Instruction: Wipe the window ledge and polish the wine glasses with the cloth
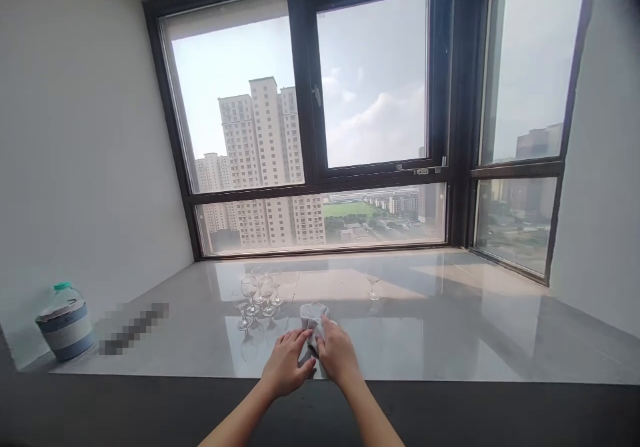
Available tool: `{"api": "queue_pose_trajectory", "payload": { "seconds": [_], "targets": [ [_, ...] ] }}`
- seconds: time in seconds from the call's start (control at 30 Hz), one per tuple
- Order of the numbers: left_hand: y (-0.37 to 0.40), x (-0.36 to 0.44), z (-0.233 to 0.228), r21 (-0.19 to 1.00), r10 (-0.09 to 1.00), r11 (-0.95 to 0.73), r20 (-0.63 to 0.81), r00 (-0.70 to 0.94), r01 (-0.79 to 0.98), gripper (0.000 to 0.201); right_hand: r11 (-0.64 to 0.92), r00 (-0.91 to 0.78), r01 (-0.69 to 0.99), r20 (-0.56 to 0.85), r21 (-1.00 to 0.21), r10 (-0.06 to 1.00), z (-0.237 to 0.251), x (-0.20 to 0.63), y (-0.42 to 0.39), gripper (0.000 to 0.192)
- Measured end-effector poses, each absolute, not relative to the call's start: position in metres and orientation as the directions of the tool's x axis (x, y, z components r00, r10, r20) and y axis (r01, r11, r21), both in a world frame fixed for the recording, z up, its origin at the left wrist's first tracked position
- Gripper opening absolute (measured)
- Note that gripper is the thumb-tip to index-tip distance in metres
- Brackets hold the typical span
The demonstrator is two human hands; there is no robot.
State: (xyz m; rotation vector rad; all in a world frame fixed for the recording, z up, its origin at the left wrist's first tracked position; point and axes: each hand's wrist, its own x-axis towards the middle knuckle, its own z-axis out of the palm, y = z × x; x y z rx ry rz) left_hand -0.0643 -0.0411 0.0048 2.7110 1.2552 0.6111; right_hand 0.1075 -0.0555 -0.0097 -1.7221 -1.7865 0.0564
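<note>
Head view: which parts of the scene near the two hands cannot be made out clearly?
- Grey cloth: the left hand and right hand cover its near part, so whether it wraps anything is hidden.
- Cluster of stemmed glasses: clear and overlapping, so the count is uncertain.
- Patch on the marble sill, left side: blurred out.
- Forearms: cut off by the bottom edge.

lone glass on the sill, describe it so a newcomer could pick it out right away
Start at the big dark-framed window and drop to the glossy grey sill beneath it. Near the sill's middle, right of the hands and the grey cloth, stands a small clear stemmed glass. It stands alone, while the other glasses huddle in a cluster further left.
</note>
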Motion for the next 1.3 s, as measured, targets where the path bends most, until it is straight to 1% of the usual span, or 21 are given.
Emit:
{"api": "queue_pose_trajectory", "payload": {
  "seconds": [0.17, 0.27, 0.33, 0.4, 0.43, 0.5, 0.57, 0.63, 0.7, 0.83, 1.03, 1.3],
  "targets": [
    [-0.041, -0.064, 0.005, 0.277, 0.743, -0.665, 0.34, 0.577, 0.694, 0.056, 0.053, 0.101, 0.94, 0.426, -0.336, 0.899, -0.003, 0.104, -0.062, 0.046],
    [-0.04, -0.065, 0.002, 0.326, 0.769, -0.635, 0.346, 0.537, 0.7, 0.062, -0.064, 0.164, 0.965, 0.394, -0.255, 0.904, 0.003, 0.114, -0.064, 0.042],
    [-0.038, -0.065, -0.002, 0.379, 0.802, -0.593, 0.354, 0.481, 0.71, 0.065, -0.173, 0.243, 0.964, 0.413, -0.201, 0.878, 0.004, 0.128, -0.066, 0.047],
    [-0.036, -0.066, -0.005, 0.413, 0.821, -0.566, 0.363, 0.441, 0.714, 0.064, -0.252, 0.302, 0.953, 0.482, -0.167, 0.822, 0.002, 0.145, -0.068, 0.058],
    [-0.036, -0.065, -0.006, 0.416, 0.822, -0.564, 0.367, 0.436, 0.714, 0.062, -0.261, 0.308, 0.951, 0.517, -0.165, 0.799, 0.0, 0.153, -0.069, 0.059],
    [-0.037, -0.065, -0.005, 0.406, 0.815, -0.572, 0.374, 0.442, 0.712, 0.059, -0.235, 0.309, 0.95, 0.537, -0.205, 0.785, -0.004, 0.164, -0.072, 0.058],
    [-0.038, -0.065, -0.003, 0.397, 0.809, -0.581, 0.377, 0.451, 0.711, 0.055, -0.19, 0.312, 0.94, 0.486, -0.284, 0.817, -0.007, 0.17, -0.074, 0.058],
    [-0.04, -0.065, 0.0, 0.395, 0.807, -0.584, 0.374, 0.457, 0.709, 0.052, -0.143, 0.287, 0.925, 0.401, -0.351, 0.87, -0.008, 0.171, -0.074, 0.059],
    [-0.041, -0.064, 0.001, 0.401, 0.808, -0.584, 0.374, 0.456, 0.705, 0.05, -0.108, 0.25, 0.918, 0.346, -0.382, 0.904, -0.006, 0.17, -0.074, 0.059],
    [-0.042, -0.064, 0.001, 0.41, 0.804, -0.589, 0.386, 0.453, 0.696, 0.047, -0.118, 0.262, 0.914, 0.343, -0.389, 0.902, -0.003, 0.168, -0.075, 0.058],
    [-0.043, -0.064, -0.002, 0.375, 0.787, -0.608, 0.403, 0.468, 0.699, 0.043, -0.112, 0.259, 0.926, 0.393, -0.36, 0.882, -0.008, 0.17, -0.074, 0.056],
    [-0.044, -0.063, -0.001, 0.371, 0.795, -0.596, 0.398, 0.459, 0.712, 0.04, -0.131, 0.264, 0.93, 0.377, -0.342, 0.888, -0.011, 0.171, -0.073, 0.057]
  ]
}}
